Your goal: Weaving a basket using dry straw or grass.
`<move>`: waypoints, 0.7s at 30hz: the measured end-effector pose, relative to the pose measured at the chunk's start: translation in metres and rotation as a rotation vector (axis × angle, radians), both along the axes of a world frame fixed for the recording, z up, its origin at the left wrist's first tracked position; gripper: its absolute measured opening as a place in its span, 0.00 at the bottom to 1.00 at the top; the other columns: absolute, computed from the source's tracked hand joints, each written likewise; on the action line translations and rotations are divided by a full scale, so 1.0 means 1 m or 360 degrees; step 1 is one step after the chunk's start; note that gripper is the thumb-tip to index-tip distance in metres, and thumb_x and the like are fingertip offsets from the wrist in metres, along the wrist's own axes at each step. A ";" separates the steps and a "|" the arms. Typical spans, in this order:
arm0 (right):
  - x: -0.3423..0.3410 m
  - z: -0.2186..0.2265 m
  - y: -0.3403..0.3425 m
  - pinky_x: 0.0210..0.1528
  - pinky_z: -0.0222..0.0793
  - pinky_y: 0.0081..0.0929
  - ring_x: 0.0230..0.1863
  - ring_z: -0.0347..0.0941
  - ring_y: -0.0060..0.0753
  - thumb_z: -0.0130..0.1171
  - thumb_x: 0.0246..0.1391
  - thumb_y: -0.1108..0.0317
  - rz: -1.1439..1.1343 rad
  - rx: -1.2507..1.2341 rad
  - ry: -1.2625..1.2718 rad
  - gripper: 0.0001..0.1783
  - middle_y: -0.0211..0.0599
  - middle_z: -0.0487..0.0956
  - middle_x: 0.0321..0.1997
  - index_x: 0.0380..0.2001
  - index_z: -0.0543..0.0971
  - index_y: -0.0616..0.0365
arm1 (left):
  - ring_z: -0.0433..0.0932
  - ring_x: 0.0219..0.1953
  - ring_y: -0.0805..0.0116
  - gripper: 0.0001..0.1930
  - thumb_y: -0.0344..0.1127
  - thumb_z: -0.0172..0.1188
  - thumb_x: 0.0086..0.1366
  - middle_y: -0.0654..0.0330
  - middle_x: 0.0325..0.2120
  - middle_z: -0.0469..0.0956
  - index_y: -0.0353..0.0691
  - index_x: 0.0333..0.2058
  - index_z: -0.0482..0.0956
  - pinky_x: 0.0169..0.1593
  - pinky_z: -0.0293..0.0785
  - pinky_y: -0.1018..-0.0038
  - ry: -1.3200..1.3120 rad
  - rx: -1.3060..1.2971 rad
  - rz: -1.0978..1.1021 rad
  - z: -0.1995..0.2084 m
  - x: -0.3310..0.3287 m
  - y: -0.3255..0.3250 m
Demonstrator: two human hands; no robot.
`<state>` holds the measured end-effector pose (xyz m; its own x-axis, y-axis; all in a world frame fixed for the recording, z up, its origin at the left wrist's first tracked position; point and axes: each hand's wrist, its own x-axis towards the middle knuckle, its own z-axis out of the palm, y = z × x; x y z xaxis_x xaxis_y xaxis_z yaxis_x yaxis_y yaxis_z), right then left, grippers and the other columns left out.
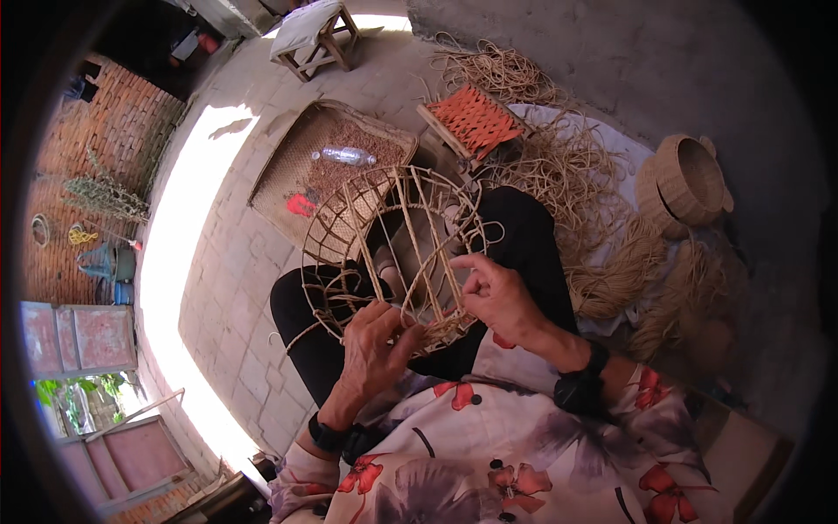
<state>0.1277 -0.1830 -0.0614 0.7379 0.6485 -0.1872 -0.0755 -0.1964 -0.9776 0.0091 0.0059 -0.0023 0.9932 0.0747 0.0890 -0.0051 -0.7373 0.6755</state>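
An open frame of a round basket [362,223], made of thin tan cords or canes, rests tilted across my lap between my knees. My left hand [375,345] is closed on its near rim, fingers curled over the woven band. At the right part of that rim is my right hand [502,301], index finger stretched toward the upright strands and the other fingers curled in. Whatever those fingers pinch is hidden from view. A loose cord end [301,336] sticks out left of the basket, and small loops [491,234] stand out on its right side.
Tan cord [576,175] lies heaped on a white sheet at right, near finished round baskets [694,170]. A low stool with an orange woven seat [476,120] stands ahead. Beyond my knees, a woven mat [284,175] carries a plastic bottle [349,155]. A cushioned stool [310,31] stands farther off.
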 end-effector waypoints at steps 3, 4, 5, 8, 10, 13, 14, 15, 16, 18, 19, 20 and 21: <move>-0.007 -0.003 0.004 0.26 0.69 0.18 0.24 0.73 0.17 0.57 0.51 0.78 -0.0197 0.0303 0.0206 0.20 0.29 0.77 0.26 0.49 0.74 0.63 | 0.73 0.26 0.54 0.08 0.32 0.67 0.54 0.54 0.22 0.71 0.35 0.27 0.78 0.32 0.69 0.63 0.0069 -0.0102 0.0042 -0.005 -0.004 0.000; -0.009 -0.003 0.006 0.25 0.67 0.16 0.24 0.71 0.14 0.57 0.51 0.78 -0.0295 0.0307 0.0360 0.19 0.28 0.77 0.26 0.49 0.74 0.63 | 0.74 0.27 0.53 0.08 0.32 0.67 0.54 0.54 0.23 0.72 0.35 0.27 0.78 0.32 0.69 0.64 0.0088 -0.0105 0.0030 -0.005 -0.005 0.000; -0.009 -0.001 0.003 0.24 0.65 0.14 0.23 0.69 0.13 0.57 0.52 0.77 -0.0306 0.0488 0.0500 0.19 0.28 0.76 0.27 0.50 0.74 0.63 | 0.75 0.27 0.53 0.08 0.32 0.67 0.54 0.53 0.24 0.73 0.35 0.28 0.78 0.32 0.70 0.64 0.0107 -0.0108 0.0018 -0.004 -0.006 0.000; -0.009 0.010 -0.011 0.23 0.59 0.11 0.20 0.63 0.12 0.57 0.57 0.74 -0.0333 0.0659 0.1037 0.18 0.28 0.74 0.29 0.51 0.73 0.63 | 0.77 0.28 0.61 0.07 0.32 0.66 0.57 0.55 0.25 0.76 0.34 0.31 0.80 0.33 0.72 0.69 0.0150 -0.0229 -0.0154 0.004 -0.003 0.004; -0.007 0.020 -0.018 0.22 0.55 0.10 0.19 0.60 0.11 0.56 0.60 0.70 -0.0233 0.0792 0.1271 0.17 0.27 0.74 0.28 0.51 0.73 0.63 | 0.77 0.28 0.69 0.07 0.32 0.64 0.60 0.58 0.26 0.77 0.33 0.32 0.80 0.33 0.71 0.73 0.0148 -0.0496 0.0199 0.013 0.001 0.008; -0.010 0.040 -0.036 0.23 0.56 0.11 0.20 0.61 0.11 0.52 0.66 0.66 0.0108 0.0585 0.1048 0.16 0.25 0.73 0.25 0.51 0.74 0.65 | 0.72 0.26 0.80 0.08 0.32 0.60 0.65 0.67 0.22 0.76 0.31 0.34 0.80 0.32 0.69 0.79 0.0023 -0.0647 0.0537 0.026 0.011 0.014; -0.011 0.046 -0.040 0.24 0.57 0.11 0.21 0.61 0.11 0.51 0.66 0.65 0.0146 0.0525 0.0897 0.16 0.25 0.72 0.24 0.51 0.74 0.66 | 0.71 0.25 0.80 0.08 0.33 0.60 0.66 0.68 0.20 0.75 0.31 0.35 0.80 0.32 0.68 0.79 0.0006 -0.0531 0.0592 0.030 0.014 0.015; -0.012 0.051 -0.044 0.25 0.58 0.12 0.21 0.62 0.11 0.50 0.67 0.65 0.0182 0.0464 0.0746 0.16 0.24 0.72 0.23 0.51 0.74 0.66 | 0.70 0.23 0.79 0.09 0.33 0.60 0.65 0.68 0.19 0.74 0.31 0.34 0.80 0.30 0.68 0.78 0.0054 -0.0593 0.0554 0.031 0.018 0.012; -0.014 0.056 -0.047 0.26 0.59 0.12 0.22 0.63 0.11 0.49 0.68 0.65 0.0223 0.0411 0.0571 0.16 0.24 0.72 0.23 0.50 0.75 0.67 | 0.71 0.23 0.78 0.11 0.35 0.60 0.65 0.65 0.19 0.75 0.31 0.34 0.81 0.29 0.68 0.77 0.0040 -0.0515 0.0393 0.029 0.024 0.008; -0.017 0.066 -0.053 0.28 0.62 0.13 0.24 0.65 0.11 0.48 0.69 0.64 0.0266 0.0316 0.0365 0.17 0.24 0.72 0.23 0.49 0.75 0.68 | 0.73 0.26 0.79 0.15 0.41 0.59 0.66 0.65 0.21 0.77 0.30 0.34 0.82 0.31 0.69 0.79 0.0253 -0.0526 0.0245 0.025 0.032 0.000; -0.018 0.071 -0.056 0.29 0.64 0.14 0.25 0.66 0.11 0.48 0.70 0.64 0.0280 0.0265 0.0237 0.17 0.24 0.72 0.23 0.49 0.76 0.69 | 0.75 0.24 0.73 0.17 0.42 0.58 0.67 0.60 0.20 0.78 0.30 0.35 0.82 0.31 0.71 0.75 0.0255 -0.0374 0.0264 0.021 0.039 -0.002; -0.020 0.075 -0.059 0.30 0.65 0.15 0.26 0.68 0.12 0.48 0.69 0.64 0.0314 0.0255 0.0226 0.16 0.25 0.73 0.24 0.48 0.76 0.69 | 0.75 0.24 0.72 0.18 0.43 0.58 0.67 0.60 0.19 0.78 0.29 0.35 0.82 0.31 0.72 0.74 0.0297 -0.0458 0.0260 0.016 0.049 -0.004; -0.021 0.080 -0.063 0.31 0.66 0.16 0.27 0.69 0.12 0.49 0.69 0.65 0.0348 0.0235 0.0205 0.16 0.25 0.73 0.24 0.47 0.76 0.69 | 0.76 0.24 0.72 0.19 0.43 0.58 0.67 0.59 0.19 0.78 0.28 0.35 0.83 0.31 0.72 0.73 0.0321 -0.0559 0.0250 0.011 0.060 -0.004</move>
